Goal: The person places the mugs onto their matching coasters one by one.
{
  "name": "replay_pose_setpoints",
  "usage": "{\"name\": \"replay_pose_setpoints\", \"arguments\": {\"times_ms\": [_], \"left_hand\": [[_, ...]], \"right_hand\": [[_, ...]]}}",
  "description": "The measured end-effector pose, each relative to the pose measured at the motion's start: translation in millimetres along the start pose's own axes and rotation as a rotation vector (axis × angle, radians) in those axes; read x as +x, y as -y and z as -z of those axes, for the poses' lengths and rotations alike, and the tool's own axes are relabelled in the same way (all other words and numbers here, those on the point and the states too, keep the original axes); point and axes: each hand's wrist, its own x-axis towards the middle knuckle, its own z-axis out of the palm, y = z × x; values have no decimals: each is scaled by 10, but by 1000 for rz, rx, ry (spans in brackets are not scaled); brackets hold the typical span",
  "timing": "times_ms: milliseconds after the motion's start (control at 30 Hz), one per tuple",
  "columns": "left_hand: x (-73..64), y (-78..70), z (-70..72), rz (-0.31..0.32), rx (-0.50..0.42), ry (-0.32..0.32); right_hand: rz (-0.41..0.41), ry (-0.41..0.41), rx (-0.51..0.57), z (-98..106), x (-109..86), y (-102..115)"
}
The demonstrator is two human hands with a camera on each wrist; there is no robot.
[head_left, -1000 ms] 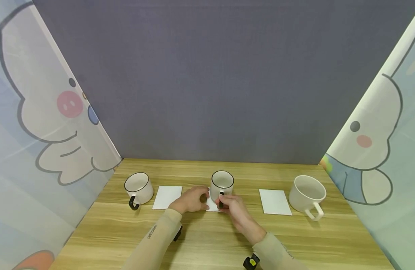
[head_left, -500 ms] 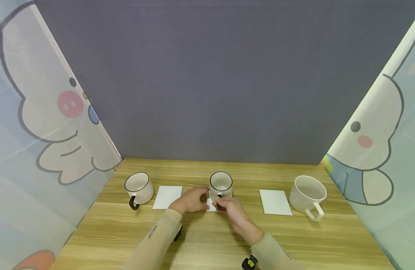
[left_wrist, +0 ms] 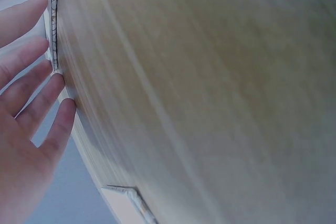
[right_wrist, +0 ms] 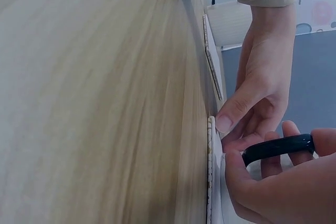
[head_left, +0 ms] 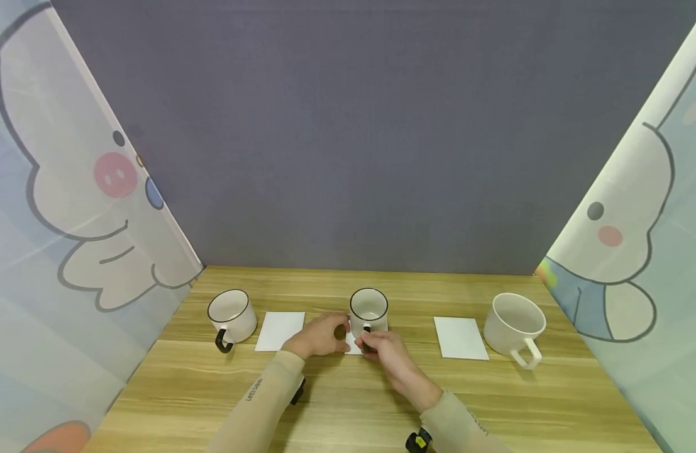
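A white mug (head_left: 377,323) with a black rim and black handle stands upright over the middle white square coaster (head_left: 353,345). My right hand (head_left: 394,360) grips the mug by its handle (right_wrist: 278,148), fingers curled round it in the right wrist view. At the coaster's left side is my left hand (head_left: 319,335), thumb and fingertips spread along its edge. The left wrist view shows the fingers of this left hand (left_wrist: 31,114) apart and fairly straight. Most of the middle coaster is hidden under the mug and behind the hands.
Left on the wooden table (head_left: 336,409) stands a similar black-rimmed mug (head_left: 241,324), beside a white coaster (head_left: 281,331). Toward the right lie another coaster (head_left: 461,338) and a larger all-white mug (head_left: 507,332). A grey panel (head_left: 348,138) rises behind the table.
The mug has shifted slightly left and toward me, with my right hand on its handle. My left hand has stayed at the coaster's edge.
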Motion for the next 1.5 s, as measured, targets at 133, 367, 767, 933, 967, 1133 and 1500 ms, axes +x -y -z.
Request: {"name": "replay_pose_setpoints", "arguments": {"times_ms": [133, 367, 767, 933, 967, 1133, 1500], "left_hand": [[-6, -5, 0, 10, 5, 4], [-10, -7, 1, 15, 0, 10], [-11, -5, -6, 22, -18, 3], [-12, -6, -9, 20, -31, 4], [-12, -10, -6, 22, -35, 6], [-10, -20, 3, 20, -30, 12], [-5, 5, -4, 20, -18, 15]], "right_hand": [[5, 12, -29, 12, -2, -13], [43, 15, -141, 43, -55, 25], [134, -57, -411, 221, -202, 157], [161, -75, -491, 294, -260, 235], [160, -79, -504, 311, -274, 252], [175, -109, -569, 405, -330, 316], [226, -155, -694, 603, -452, 430]]}}
